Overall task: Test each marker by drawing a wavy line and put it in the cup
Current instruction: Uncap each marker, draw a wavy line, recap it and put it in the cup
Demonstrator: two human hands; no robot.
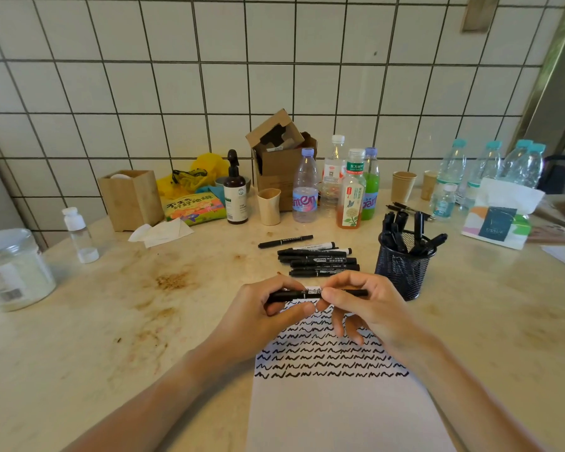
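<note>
A black marker lies level between both hands, above the top of a white sheet of paper filled with rows of black wavy lines. My left hand grips its left part and my right hand pinches its right part. I cannot tell whether its caps are on. Several black markers lie side by side on the table just beyond the hands, with one more marker apart behind them. A black mesh cup stands to the right and holds several markers.
Bottles, an open cardboard box, paper cups and a wooden box line the tiled wall. A tissue pack lies at right, a clear jar and small bottle at left. The tabletop is stained.
</note>
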